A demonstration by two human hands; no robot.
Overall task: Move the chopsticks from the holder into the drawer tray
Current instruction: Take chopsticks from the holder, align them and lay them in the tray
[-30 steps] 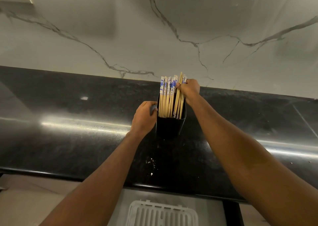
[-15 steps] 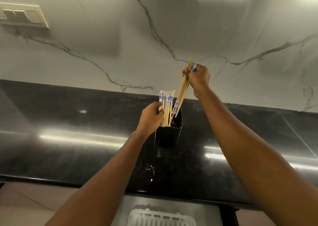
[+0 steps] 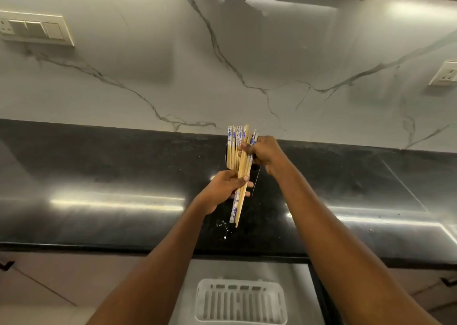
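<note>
A black holder stands on the dark counter with several blue-patterned wooden chopsticks upright in it. A pulled-out bundle of chopsticks slants down in front of the holder. My left hand is closed around the middle of this bundle. At the top ends of the chopsticks, my right hand has its fingers closed on them. Whether it also touches those in the holder, I cannot tell. A white slotted drawer tray lies below the counter edge, between my forearms.
The black counter runs the full width, backed by a white marble wall. The open drawer with the tray juts out under the counter edge. A switch plate is at the upper left and a socket at the right.
My right hand lifted several chopsticks out of the holder, then lowered them in front of it. My left hand left the holder's side and closed on that bundle.
</note>
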